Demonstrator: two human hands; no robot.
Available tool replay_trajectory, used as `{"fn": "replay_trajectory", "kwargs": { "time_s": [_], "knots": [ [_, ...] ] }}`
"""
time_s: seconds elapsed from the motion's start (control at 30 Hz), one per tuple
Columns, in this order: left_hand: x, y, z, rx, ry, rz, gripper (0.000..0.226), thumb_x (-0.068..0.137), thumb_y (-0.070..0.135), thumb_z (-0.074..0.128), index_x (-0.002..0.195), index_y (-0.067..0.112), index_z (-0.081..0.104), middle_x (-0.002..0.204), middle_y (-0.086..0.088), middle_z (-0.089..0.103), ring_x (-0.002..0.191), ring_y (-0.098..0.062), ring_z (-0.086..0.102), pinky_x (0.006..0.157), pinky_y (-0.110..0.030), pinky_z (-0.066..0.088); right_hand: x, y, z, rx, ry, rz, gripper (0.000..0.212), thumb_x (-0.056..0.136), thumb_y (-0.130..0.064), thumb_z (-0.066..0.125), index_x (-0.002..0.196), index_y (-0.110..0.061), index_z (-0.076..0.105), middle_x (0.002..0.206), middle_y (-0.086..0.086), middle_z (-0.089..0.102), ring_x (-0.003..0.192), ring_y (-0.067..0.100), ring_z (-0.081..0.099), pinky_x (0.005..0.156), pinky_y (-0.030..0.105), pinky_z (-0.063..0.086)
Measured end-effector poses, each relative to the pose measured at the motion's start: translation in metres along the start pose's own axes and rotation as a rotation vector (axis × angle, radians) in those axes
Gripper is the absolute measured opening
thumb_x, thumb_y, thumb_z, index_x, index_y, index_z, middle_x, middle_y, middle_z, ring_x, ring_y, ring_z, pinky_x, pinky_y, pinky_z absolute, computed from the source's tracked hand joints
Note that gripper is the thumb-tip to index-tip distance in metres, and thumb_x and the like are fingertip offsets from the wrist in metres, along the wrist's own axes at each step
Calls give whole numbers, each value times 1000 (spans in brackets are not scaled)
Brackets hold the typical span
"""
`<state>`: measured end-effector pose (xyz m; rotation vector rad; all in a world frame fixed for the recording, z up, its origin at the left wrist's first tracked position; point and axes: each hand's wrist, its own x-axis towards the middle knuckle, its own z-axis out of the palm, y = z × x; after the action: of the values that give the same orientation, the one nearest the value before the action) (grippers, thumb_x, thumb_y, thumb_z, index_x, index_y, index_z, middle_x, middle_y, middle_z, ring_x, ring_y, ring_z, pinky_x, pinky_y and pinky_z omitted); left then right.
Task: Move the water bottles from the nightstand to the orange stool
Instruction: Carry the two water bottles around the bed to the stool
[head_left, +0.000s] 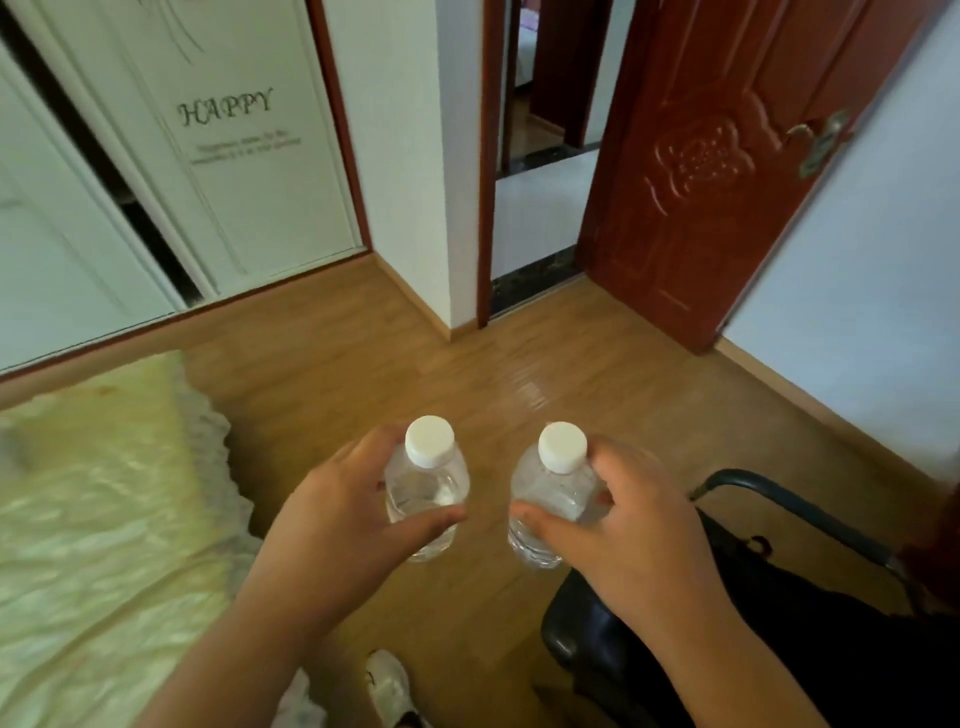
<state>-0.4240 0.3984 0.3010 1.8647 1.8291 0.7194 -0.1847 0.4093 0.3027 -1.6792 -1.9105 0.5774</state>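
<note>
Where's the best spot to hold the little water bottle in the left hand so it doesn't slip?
Hold the left bottle around its clear round body, just below the shoulder, coming from the side. That is how the left hand grips it: fingers behind, thumb across the front. It stays upright, and the white cap is small and smooth, probably a poorer hold.

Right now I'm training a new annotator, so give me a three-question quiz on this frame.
1. True or false: the left hand grips a bottle.
2. How many bottles are held? A) one B) two C) three
3. Fill in: both caps are ___ in colour.

Key: 1 true; 2 B, since the right hand grips the second bottle; 3 white.
</note>
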Motion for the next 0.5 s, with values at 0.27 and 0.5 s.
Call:
{"fn": "replay_trajectory", "kwargs": {
  "time_s": [0.27, 0.5],
  "knots": [
    [-1, -58, -55, -68, 105, -86, 62, 66, 74, 72, 118, 46, 52, 103, 26, 63, 93, 2, 61, 78, -32, 54, 38, -69, 42, 63, -159, -33, 52, 67, -68, 76, 103, -52, 42, 97, -38, 48, 94, -12, 51, 70, 8, 39],
    [22, -115, -103, -83, 173, -110, 69, 65, 74, 72, 124, 47, 50, 110, 26, 63, 97, 0, 62, 80, -33, 55, 80, -131, 87, -24, -146, -125, 45, 65, -72, 75, 92, -49, 46, 90, -32, 54, 85, -8, 55, 67, 16, 47]
  ]
}}
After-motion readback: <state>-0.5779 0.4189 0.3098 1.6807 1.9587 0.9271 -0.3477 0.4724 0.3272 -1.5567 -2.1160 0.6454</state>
